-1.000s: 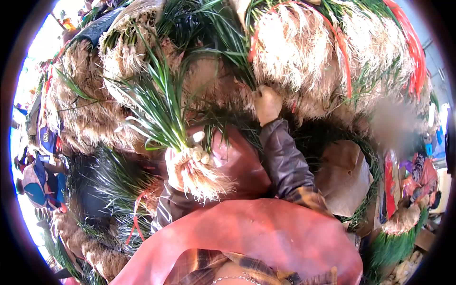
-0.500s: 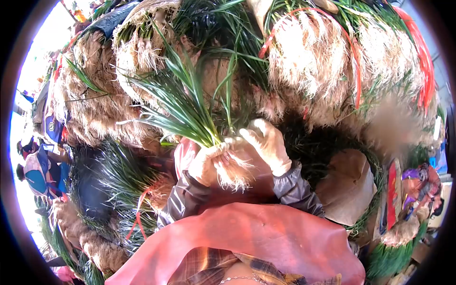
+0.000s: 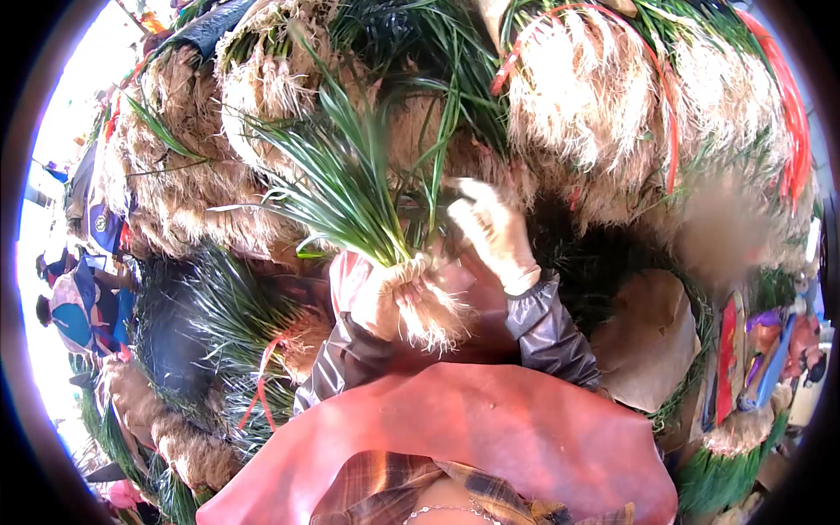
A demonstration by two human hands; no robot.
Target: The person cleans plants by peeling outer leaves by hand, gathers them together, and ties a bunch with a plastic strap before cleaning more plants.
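My left hand point(image 3: 382, 302), in a pale glove, is wrapped round a bunch of green garlic point(image 3: 372, 210), as it looks to be. The long dark leaves fan up and away from me, while its pale stringy roots point(image 3: 433, 313) hang below the fist. My right hand point(image 3: 493, 234), also gloved, is raised just right of the bunch, fingers apart and a little blurred. Nothing shows in it. A few longer leaves point(image 3: 442, 162) stand between the hands, and their lower ends are hard to make out.
Stacked rooty bundles point(image 3: 582, 96) with red ties line the far side. A tied bundle point(image 3: 293, 346) lies at my left. To the right is a brown rounded sheet or sack point(image 3: 647, 341). A red apron point(image 3: 437, 420) covers my lap. Other people point(image 3: 83, 306) are at the sides.
My right hand has drawn slightly away from the bunch, and its fingers have spread. The left hand keeps its hold on the bunch. The whole view has shifted a little.
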